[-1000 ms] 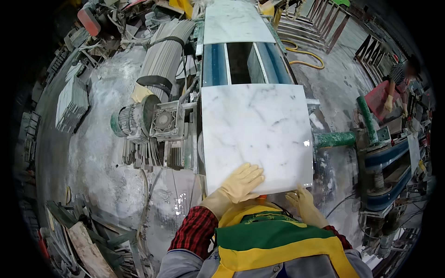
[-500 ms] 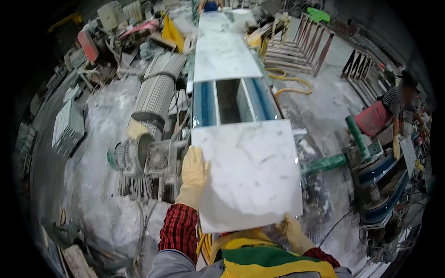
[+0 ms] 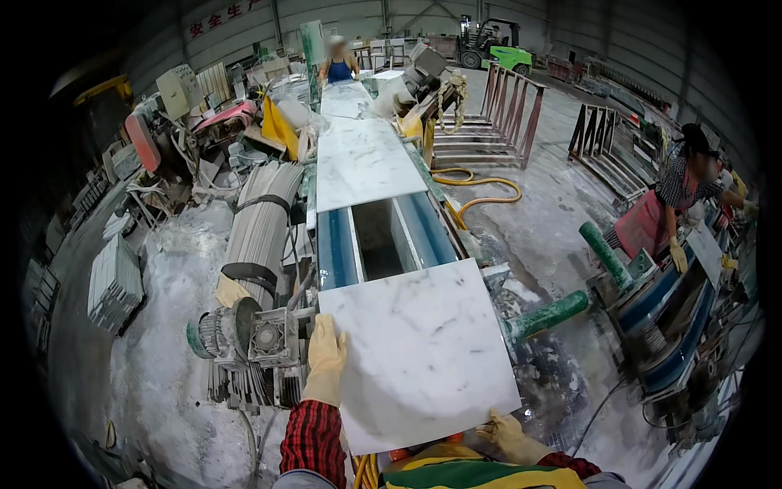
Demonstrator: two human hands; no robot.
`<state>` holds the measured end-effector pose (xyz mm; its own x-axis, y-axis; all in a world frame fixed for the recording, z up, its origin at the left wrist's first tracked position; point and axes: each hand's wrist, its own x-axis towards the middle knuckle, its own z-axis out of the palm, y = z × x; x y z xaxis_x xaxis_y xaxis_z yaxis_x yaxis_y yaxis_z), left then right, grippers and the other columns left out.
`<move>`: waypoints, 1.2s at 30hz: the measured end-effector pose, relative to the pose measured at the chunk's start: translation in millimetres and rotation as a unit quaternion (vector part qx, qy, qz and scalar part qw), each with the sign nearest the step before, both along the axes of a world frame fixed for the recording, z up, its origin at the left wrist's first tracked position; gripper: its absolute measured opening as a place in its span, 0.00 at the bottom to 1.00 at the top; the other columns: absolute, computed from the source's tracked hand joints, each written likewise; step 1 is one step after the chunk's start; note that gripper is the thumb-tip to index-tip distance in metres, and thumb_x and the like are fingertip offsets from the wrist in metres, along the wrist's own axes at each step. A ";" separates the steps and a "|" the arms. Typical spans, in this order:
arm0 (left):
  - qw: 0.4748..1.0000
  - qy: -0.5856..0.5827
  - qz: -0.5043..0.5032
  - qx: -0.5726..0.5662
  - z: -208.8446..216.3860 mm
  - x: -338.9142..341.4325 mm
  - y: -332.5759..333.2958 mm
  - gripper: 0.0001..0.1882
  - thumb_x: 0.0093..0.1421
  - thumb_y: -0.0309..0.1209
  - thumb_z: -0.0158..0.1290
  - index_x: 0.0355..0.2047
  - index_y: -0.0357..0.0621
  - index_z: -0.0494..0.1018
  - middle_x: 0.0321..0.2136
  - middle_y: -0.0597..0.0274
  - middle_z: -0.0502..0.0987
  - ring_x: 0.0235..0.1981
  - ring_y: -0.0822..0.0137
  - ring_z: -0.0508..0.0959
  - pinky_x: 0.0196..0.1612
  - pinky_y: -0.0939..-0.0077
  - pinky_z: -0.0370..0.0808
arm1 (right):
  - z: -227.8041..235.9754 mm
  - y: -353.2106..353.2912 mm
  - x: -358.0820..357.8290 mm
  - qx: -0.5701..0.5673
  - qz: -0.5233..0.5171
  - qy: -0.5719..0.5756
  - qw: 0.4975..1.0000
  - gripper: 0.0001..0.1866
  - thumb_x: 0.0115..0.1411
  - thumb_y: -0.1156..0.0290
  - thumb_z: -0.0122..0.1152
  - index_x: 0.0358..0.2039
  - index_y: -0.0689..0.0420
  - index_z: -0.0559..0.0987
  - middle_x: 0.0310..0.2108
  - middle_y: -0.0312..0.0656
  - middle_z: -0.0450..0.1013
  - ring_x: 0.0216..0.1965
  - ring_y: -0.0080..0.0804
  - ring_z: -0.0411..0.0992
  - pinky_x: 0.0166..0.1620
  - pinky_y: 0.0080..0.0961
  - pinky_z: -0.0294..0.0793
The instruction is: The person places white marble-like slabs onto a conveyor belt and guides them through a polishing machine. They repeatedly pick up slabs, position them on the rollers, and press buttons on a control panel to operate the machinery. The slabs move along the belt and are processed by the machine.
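Note:
A white marble slab (image 3: 419,354) with grey veins lies in front of me, its far edge over the near end of a conveyor (image 3: 336,248) with two blue belts. My left hand (image 3: 326,357), in a cream rubber glove, grips the slab's left edge, thumb toward the top face. At the near right corner, my gloved right hand (image 3: 511,438) has its fingers closed on the edge; its palm side is hidden. A second marble slab (image 3: 364,160) rests farther up the conveyor, beyond a gap between the slabs.
A motor (image 3: 220,336) and bundled grey strips (image 3: 262,216) stand left of the conveyor. Green rollers (image 3: 546,316) jut out at right. Another person (image 3: 680,196) works at a second machine there; one more person (image 3: 339,67) stands at the far end. A yellow hose (image 3: 489,200) lies on the floor.
My view has tilted up, so more of the far hall shows and the slab sits lower in the picture. Both hands keep their places on its edges.

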<state>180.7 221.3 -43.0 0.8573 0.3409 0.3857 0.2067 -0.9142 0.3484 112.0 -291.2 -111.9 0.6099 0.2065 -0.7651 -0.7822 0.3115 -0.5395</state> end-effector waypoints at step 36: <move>0.962 0.120 -0.240 0.048 103.8 -20.7 -40.3 0.34 0.63 0.35 0.62 0.66 0.33 0.66 0.60 0.37 0.74 0.63 0.40 0.72 0.66 0.56 0.70 | -61.8 -22.3 -28.7 -0.173 0.432 -0.233 0.854 0.34 0.68 0.58 0.56 0.70 0.60 0.64 0.54 0.54 0.72 0.48 0.50 0.77 0.52 0.40 0.78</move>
<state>160.0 181.0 60.8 0.9754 -0.1439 0.1671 -0.1833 -0.9503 0.2518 83.3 -313.4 -173.7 0.5990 0.5447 -0.5869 -0.3140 -0.5145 -0.7980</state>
